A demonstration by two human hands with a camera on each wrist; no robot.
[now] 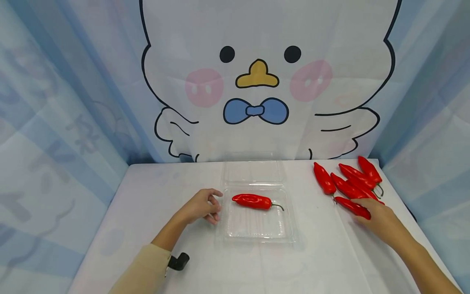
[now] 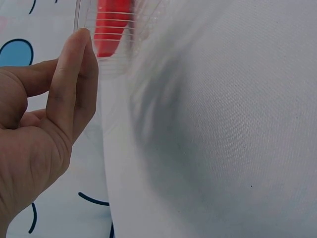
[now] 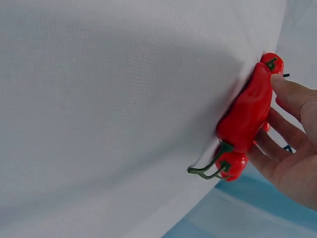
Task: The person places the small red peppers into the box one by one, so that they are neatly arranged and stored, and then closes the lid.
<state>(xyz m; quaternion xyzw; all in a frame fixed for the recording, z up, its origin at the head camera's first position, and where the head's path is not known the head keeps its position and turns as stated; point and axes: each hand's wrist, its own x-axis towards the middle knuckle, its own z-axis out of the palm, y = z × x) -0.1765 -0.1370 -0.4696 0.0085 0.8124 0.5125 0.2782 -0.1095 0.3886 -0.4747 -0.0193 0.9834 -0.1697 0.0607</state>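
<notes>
One glossy red pepper with a curved green stem [image 1: 253,201] is lying crosswise in a clear plastic hinged container [image 1: 253,228], whose lid [image 1: 253,173] is standing open at the back. From where I'm standing, the left hand [image 1: 205,204] is hovering at the container's left edge, its fingers loosely bent and holding nothing; I can't tell whether the fingertips are touching the plastic. Over on the right, the right hand [image 1: 378,214] is pinching the nearest red pepper of the pile [image 1: 350,206], thumb on one side and fingers on the other. Behind it, more shiny red peppers [image 1: 323,179] are lying close together on the white-covered table [image 1: 312,253]. A white cloth backdrop printed with a cartoon bird [image 1: 257,143] is hanging behind.
</notes>
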